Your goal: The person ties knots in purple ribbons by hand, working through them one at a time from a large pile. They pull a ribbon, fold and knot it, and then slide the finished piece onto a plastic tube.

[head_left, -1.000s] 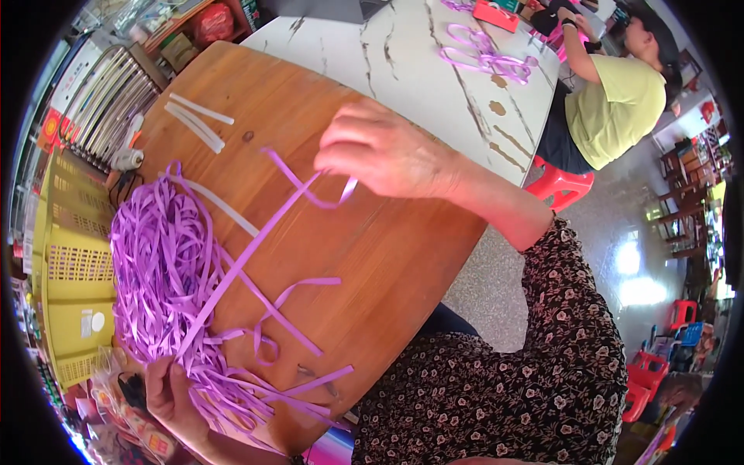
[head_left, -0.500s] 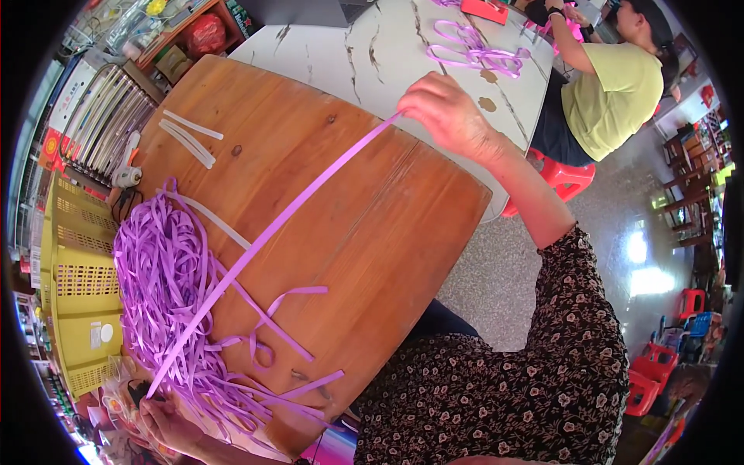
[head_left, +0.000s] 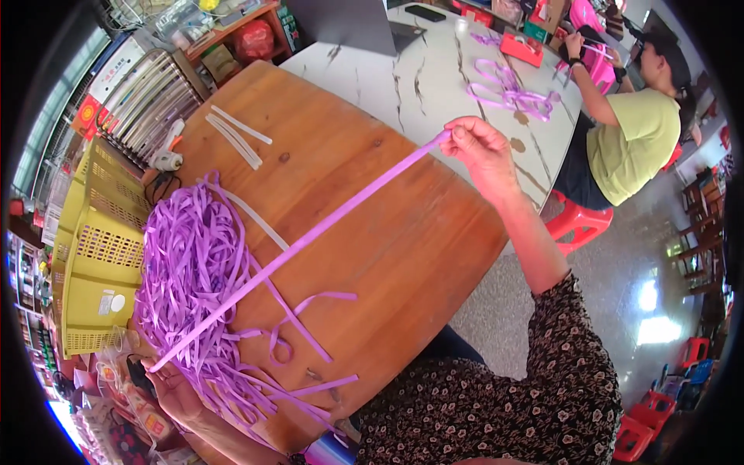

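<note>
A long purple ribbon (head_left: 310, 239) stretches taut and slanting above the wooden table. Its upper end is pinched between the thumb and fingers of my right hand (head_left: 487, 153), raised over the table's far right edge. At lower left, my left hand (head_left: 180, 397) grips the ribbon's other end near its fingertips. Beneath the strip lies a big tangled heap of purple ribbons (head_left: 190, 260), with several loose ends spreading toward the near edge. One translucent white stick (head_left: 260, 220) pokes out beside the heap.
Several white sticks (head_left: 232, 142) lie on the wooden table (head_left: 403, 256). A glue gun (head_left: 167, 156) and a yellow perforated basket (head_left: 97, 287) stand at left. Beyond is a marble-patterned table (head_left: 356, 89) with more purple ribbon (head_left: 508, 91). A person in yellow (head_left: 637, 143) sits there on a red stool (head_left: 580, 225).
The view has shifted, so the table appears farther right and lower. The ribbon stays stretched between my hands, and my right hand has turned, showing more of its thumb and fingers.
</note>
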The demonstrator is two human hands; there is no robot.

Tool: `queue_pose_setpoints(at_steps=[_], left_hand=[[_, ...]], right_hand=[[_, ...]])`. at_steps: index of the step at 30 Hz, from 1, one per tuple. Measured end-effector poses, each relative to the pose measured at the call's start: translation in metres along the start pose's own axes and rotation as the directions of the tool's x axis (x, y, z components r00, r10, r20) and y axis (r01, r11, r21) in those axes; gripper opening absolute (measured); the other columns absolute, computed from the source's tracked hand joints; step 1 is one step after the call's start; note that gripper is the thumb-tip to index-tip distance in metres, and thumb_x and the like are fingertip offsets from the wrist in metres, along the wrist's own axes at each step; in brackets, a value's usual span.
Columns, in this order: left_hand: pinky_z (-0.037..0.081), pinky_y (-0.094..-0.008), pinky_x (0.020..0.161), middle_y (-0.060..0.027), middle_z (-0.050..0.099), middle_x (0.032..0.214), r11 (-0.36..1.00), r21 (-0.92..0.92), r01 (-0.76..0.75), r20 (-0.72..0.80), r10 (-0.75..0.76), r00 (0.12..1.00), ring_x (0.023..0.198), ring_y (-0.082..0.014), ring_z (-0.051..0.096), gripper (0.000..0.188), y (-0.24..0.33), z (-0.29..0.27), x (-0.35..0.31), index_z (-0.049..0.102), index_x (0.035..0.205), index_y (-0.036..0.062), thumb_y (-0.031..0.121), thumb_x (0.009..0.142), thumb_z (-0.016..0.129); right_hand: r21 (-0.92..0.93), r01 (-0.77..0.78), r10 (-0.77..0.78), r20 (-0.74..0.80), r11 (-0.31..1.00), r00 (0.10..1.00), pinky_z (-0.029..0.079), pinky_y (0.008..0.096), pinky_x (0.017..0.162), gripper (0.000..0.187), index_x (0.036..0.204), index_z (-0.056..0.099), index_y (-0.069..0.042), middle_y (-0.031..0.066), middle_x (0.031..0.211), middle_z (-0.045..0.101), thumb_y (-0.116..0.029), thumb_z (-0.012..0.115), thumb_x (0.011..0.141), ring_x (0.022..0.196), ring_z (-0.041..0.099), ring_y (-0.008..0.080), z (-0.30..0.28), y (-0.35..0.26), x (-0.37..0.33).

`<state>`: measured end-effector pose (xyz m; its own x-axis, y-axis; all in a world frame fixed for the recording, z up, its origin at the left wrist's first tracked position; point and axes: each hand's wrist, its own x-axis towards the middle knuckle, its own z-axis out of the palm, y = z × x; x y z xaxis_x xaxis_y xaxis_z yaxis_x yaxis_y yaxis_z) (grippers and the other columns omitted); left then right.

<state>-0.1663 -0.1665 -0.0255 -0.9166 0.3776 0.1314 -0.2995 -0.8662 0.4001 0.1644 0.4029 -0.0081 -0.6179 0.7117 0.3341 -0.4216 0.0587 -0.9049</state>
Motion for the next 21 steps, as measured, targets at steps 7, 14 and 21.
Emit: queue_pose_setpoints(at_steps=[7,14,21], left_hand=[[0.028,-0.0219,0.053,-0.0023,0.056,0.088,0.975,0.222,0.007,0.127,-0.036,0.991,0.057,-0.0083,0.031,0.021,-0.039,0.043,-0.007,0.053,0.109,-0.0009,0.014,0.096,0.048],[0.028,-0.0198,0.049,-0.0011,0.058,0.086,0.863,0.486,-0.14,0.054,0.13,0.99,0.056,-0.006,0.034,0.019,-0.066,0.052,-0.024,0.055,0.105,0.0023,0.018,0.095,0.052],[0.034,-0.0191,0.053,-0.0001,0.058,0.078,0.696,0.71,0.106,-0.157,0.01,0.987,0.061,-0.0052,0.044,0.011,-0.155,0.114,-0.045,0.061,0.099,0.0053,0.006,0.089,0.058]], right_hand=[[0.562,-0.13,0.144,0.019,0.817,0.989,0.047,0.0355,0.092,0.014,0.102,0.06,-0.006,0.0114,0.111,0.062,-0.011,0.059,0.089,0.088,0.06,0.0174,0.036,-0.021,0.011],[0.83,-0.135,0.16,0.056,0.541,0.986,0.043,0.0255,0.061,0.017,0.104,0.06,-0.005,0.0036,0.083,0.058,-0.012,0.061,0.088,0.067,0.05,0.0106,0.055,-0.015,0.035],[0.265,-0.244,0.161,0.3,0.933,0.94,0.032,0.0195,0.046,0.01,0.098,0.061,-0.003,-0.0001,0.069,0.054,-0.01,0.057,0.091,0.051,0.038,0.0059,0.153,0.003,-0.001]])
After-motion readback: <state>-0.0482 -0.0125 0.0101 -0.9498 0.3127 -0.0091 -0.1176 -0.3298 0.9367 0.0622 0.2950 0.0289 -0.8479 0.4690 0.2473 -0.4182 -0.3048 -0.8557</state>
